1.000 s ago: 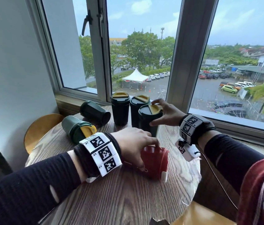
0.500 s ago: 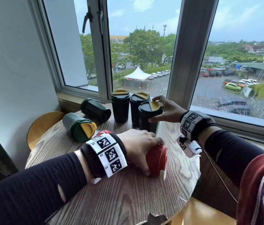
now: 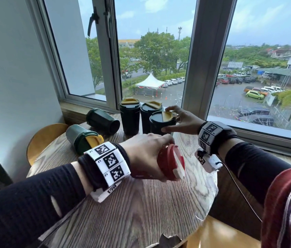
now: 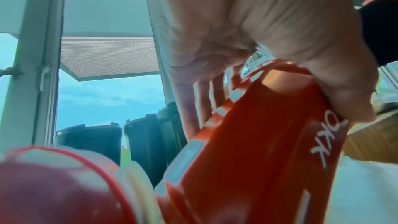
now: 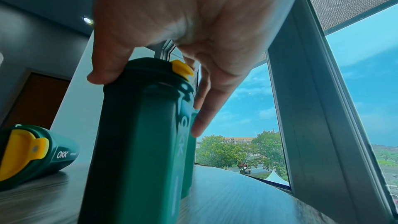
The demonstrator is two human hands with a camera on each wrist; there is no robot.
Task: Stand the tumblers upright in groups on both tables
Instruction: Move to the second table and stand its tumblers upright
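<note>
Red plastic, tilted off the wooden round table (image 3: 141,208): the red tumbler (image 3: 169,161) is gripped in the left hand (image 3: 146,154), fingers curled round its body, white "OKK" lettering along its side. Behind it, the right hand (image 3: 182,120) pinches the lid rim of an upright green tumbler (image 3: 160,122) marked "OKK", thumb and fingers spread. Two more upright green tumblers (image 3: 130,117) stand just beyond, lids shut. Far left lie two toppled green tumblers (image 3: 83,138).
</note>
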